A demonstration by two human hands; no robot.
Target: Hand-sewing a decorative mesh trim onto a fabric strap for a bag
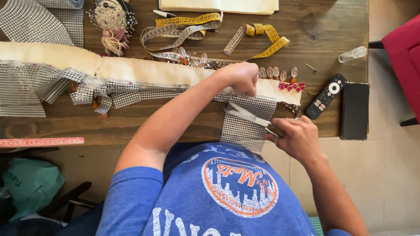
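Your right hand grips the scissors, blades open over the silver mesh at the tabletop edge — keep your closed left hand pinning it taut — follow one row.

Home craft table, tape measure, remote

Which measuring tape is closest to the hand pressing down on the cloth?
The yellow tape, lying just above the left hand. The pink ruler tape sits far off at the table's near edge.
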